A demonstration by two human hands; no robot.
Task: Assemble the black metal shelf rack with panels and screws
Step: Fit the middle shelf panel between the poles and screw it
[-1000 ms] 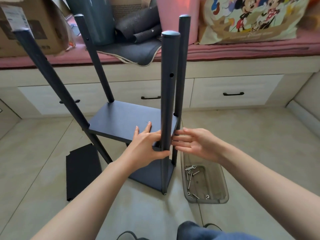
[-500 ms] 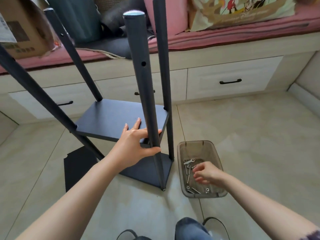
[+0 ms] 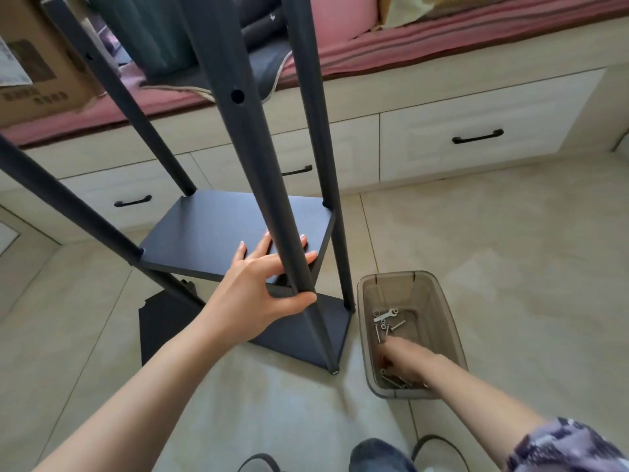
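Note:
The black rack stands on the floor with several upright posts and two panels in place. The upper panel [image 3: 218, 229] sits level above the bottom panel [image 3: 303, 338]. My left hand [image 3: 258, 287] grips the near post [image 3: 258, 172] at the upper panel's front corner, thumb in front and fingers spread onto the panel. My right hand [image 3: 405, 362] is down inside the clear plastic bin [image 3: 452, 335], blurred, fingers among the loose screws [image 3: 388, 327]. Whether it pinches a screw is hidden.
A loose black panel [image 3: 163, 321] lies flat on the tiled floor left of the rack. White drawers [image 3: 476, 131] under a pink-cushioned bench run along the back. A cardboard box [image 3: 37, 73] sits on the bench at left. My knee shows at the bottom edge.
My right hand left the near post, dropped into the screw bin and reached toward its near end. My left hand kept its grip on the post. My head tilted down and closer.

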